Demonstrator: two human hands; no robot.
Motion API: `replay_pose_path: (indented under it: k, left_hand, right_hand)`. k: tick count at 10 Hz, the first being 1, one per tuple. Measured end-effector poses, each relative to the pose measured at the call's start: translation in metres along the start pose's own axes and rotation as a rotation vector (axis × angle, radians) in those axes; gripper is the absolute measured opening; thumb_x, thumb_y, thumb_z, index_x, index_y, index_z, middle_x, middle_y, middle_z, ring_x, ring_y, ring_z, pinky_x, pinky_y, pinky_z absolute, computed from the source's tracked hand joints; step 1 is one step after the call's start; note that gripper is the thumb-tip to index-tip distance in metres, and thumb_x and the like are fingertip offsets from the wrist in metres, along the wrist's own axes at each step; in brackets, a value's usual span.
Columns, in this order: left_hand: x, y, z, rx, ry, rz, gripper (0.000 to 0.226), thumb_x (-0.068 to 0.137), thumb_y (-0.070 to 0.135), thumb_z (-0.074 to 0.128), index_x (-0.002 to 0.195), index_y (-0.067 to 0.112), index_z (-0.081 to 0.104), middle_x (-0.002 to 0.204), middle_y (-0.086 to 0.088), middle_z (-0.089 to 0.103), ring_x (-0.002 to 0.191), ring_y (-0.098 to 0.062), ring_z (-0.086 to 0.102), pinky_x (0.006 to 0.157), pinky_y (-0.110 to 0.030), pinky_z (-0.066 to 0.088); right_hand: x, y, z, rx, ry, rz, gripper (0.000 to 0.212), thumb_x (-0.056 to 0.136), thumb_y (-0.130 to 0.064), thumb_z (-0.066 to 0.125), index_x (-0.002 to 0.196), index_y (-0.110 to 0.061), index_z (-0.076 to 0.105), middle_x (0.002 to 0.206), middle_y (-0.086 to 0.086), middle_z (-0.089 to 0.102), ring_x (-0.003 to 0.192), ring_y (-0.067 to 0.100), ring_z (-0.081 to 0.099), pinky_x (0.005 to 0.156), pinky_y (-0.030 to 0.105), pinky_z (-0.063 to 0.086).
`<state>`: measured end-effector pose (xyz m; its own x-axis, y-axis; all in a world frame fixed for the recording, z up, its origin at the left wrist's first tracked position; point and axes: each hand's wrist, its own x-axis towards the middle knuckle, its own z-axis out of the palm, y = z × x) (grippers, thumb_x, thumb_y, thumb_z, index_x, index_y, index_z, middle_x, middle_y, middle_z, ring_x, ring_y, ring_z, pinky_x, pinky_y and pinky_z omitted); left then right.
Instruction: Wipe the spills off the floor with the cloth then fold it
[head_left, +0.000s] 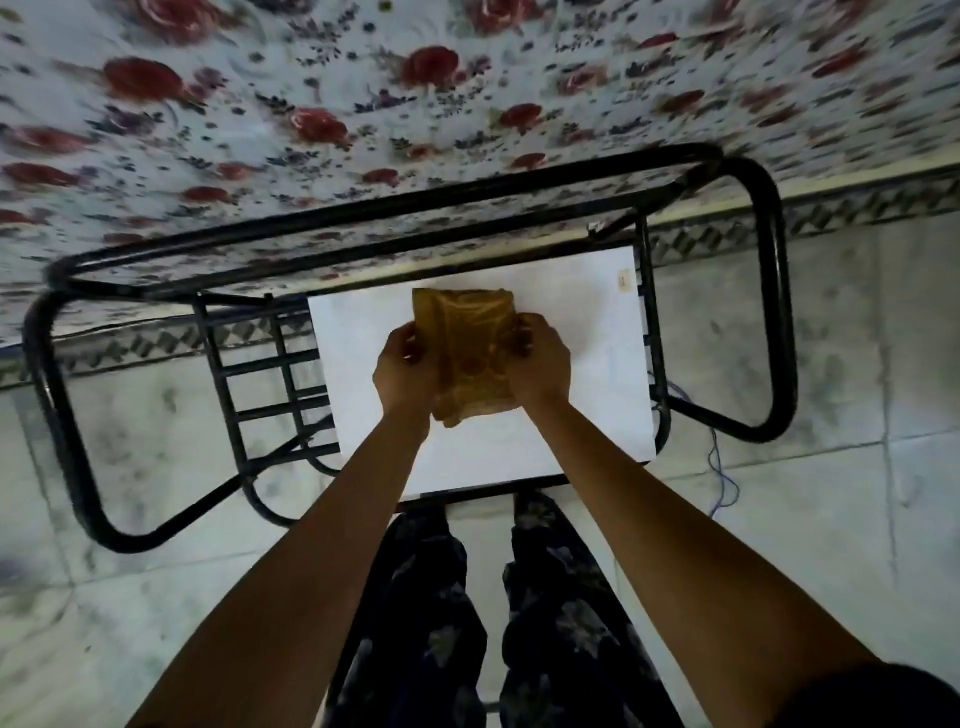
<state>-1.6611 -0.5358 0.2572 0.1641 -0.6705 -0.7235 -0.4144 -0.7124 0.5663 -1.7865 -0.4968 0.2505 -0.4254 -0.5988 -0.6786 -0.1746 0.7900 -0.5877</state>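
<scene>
Cloth gripped both hands, over white tabletop.

No text, label or number can be read

The cloth sits over the middle of the table top, between the left hand and right hand. The table frame stands on the floor, its far edge beside the bed sheet; the person's legs are at the near edge.
</scene>
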Motion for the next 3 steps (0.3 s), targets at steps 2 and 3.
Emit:
replay_pose_path:
  k: [2, 3]
  left_hand:
    - [-0.021, 0.017, -0.024, 0.131, 0.043, 0.028, 0.045, 0.089, 0.011, 0.059, 0.132, 0.018, 0.049, 0.134, -0.006, 0.049, 0.121, -0.022, 0.049, 0.088, -0.022, 0.04]
    - [-0.049, 0.031, -0.04, 0.199, 0.021, 0.13, 0.047, 0.088, 0.011, 0.061, 0.133, 0.016, 0.048, 0.136, -0.007, 0.049, 0.125, -0.02, 0.046, 0.093, -0.019, 0.034]
  right_hand:
    - [-0.033, -0.019, -0.025, 0.077, 0.005, 0.008, 0.045, 0.092, -0.025, 0.058, 0.133, -0.011, 0.046, 0.133, 0.01, 0.052, 0.121, 0.027, 0.05, 0.102, 0.038, 0.041]
    - [-0.063, -0.035, -0.047, -0.016, 0.026, -0.108, 0.049, 0.092, -0.023, 0.055, 0.138, -0.011, 0.042, 0.139, 0.008, 0.049, 0.125, 0.025, 0.047, 0.103, 0.034, 0.036]
